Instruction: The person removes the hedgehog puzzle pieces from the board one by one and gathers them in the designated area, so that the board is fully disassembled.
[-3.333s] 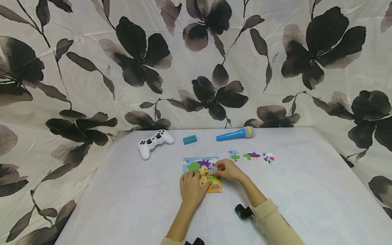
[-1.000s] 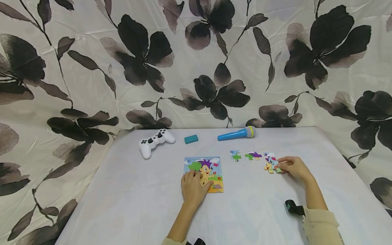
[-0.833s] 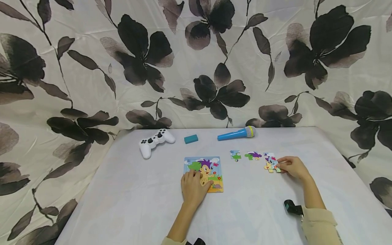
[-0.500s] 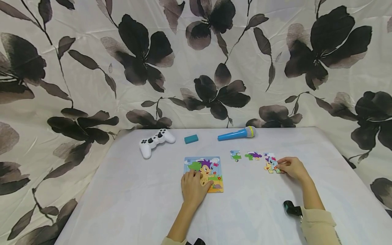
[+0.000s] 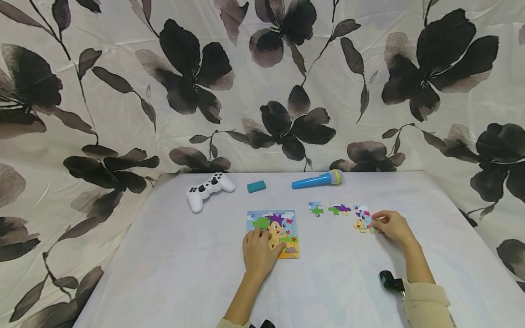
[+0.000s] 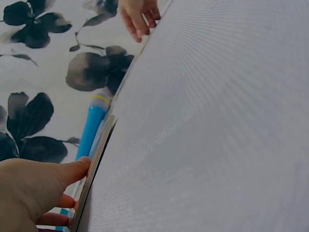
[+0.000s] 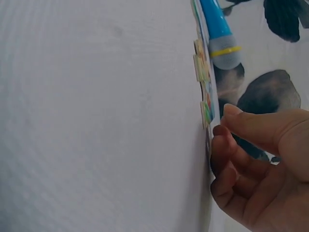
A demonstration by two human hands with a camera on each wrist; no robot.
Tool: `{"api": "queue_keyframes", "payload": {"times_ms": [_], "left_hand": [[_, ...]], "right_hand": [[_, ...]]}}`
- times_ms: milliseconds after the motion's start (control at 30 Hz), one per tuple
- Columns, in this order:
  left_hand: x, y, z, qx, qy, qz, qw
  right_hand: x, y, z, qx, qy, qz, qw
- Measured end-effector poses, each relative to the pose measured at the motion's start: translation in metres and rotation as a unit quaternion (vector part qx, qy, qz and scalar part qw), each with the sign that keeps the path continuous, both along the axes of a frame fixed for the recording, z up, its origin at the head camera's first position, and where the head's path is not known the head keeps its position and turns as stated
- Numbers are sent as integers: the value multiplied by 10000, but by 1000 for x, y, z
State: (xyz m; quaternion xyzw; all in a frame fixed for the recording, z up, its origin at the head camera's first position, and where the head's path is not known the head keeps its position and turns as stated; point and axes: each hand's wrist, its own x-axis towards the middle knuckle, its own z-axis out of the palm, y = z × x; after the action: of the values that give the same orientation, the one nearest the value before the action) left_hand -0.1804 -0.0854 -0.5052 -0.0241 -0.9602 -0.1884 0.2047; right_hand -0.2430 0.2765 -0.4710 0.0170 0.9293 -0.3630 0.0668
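In the head view my left hand [image 5: 258, 250] rests on a square jigsaw puzzle board [image 5: 289, 232] printed with a purple-haired hedgehog, thumb spread over its lower part. The left wrist view has the same hand's thumb [image 6: 75, 170] along the board's edge. Further right, my right hand [image 5: 391, 225] is at the right side of a group of joined puzzle pieces [image 5: 362, 218]. Its fingertips lie close against the group's edge, thumb near index finger; no piece shows between them in the right wrist view. Two other loose items, a green-and-blue piece [image 5: 316, 208] and a purple-and-green piece [image 5: 339, 209], lie left of that group.
Along the back of the white-covered table [image 5: 197, 273] lie a white game controller [image 5: 208, 190], a teal block [image 5: 256, 187] and a blue toy microphone [image 5: 316, 180]. A floral cloth [image 5: 229, 91] hangs behind them.
My right hand has left the board and moved right to the loose pieces, where another piece now sits below the group's top one. Lately it has shifted only slightly. The left hand stays put.
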Motion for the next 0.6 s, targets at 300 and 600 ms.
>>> {"api": "queue_keyframes", "payload": {"times_ms": [300, 600], "left_hand": [[-1, -6, -1, -75, -229, -236, 9994], [2, -14, 4, -149, -330, -659, 9972]], "right_hand": [[0, -36, 7, -399, 1155, 266, 9921], [-17, -108, 1, -1194, 1342, 1295, 9752]]}}
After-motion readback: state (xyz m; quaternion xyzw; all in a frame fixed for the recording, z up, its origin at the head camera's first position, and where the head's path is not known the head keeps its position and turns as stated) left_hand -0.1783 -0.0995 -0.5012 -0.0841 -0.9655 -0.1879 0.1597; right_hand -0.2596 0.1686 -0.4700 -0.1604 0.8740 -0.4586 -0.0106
